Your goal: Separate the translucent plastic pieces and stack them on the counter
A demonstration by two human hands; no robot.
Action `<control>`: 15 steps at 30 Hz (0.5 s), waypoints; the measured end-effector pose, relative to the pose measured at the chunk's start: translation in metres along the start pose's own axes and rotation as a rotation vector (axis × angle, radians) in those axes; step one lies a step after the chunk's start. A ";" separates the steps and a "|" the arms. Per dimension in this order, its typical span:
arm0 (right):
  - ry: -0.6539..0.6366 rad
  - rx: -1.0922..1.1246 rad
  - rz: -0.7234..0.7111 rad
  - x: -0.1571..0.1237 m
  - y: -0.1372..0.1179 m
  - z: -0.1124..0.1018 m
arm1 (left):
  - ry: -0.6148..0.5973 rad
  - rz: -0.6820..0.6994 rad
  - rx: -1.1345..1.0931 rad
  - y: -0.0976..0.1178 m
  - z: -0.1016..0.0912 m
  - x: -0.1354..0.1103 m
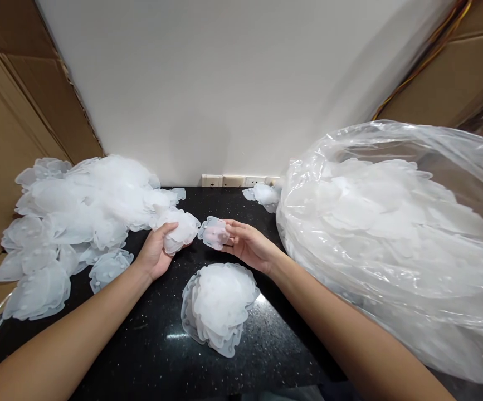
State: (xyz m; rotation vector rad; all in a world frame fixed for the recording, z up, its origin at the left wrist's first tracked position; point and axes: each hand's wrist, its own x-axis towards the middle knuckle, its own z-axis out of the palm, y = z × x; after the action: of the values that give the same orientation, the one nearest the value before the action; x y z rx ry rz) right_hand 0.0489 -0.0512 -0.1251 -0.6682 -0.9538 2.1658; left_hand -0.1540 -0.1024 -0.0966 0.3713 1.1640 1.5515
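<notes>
My left hand [158, 250] is closed around a small stack of frosted, translucent plastic pieces [180, 229], thin and flat with wavy edges. To its right, my right hand [247, 245] pinches a single piece of the same kind [213, 233] by its right side; its fingers show faintly through the plastic. The piece's left edge comes close to the stack, and whether they touch I cannot tell. Below both hands a neat pile of these pieces [221, 303] lies on the black speckled countertop [149, 334].
A large heap of the pieces [91, 195] spreads over the left side. On the right stands a clear plastic bag [391, 223] full of them, with a few loose pieces [264, 195] beside it. Wall sockets [233, 181] line the back; cardboard [24, 94] flanks the left.
</notes>
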 end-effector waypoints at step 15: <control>-0.023 -0.139 -0.197 0.005 0.007 -0.006 | 0.018 -0.014 0.002 0.003 0.002 -0.004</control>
State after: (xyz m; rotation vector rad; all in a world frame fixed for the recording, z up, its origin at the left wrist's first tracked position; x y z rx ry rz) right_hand 0.0468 -0.0485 -0.1351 -0.5888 -1.1415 1.9515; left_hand -0.1528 -0.1051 -0.0919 0.3509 1.1799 1.5437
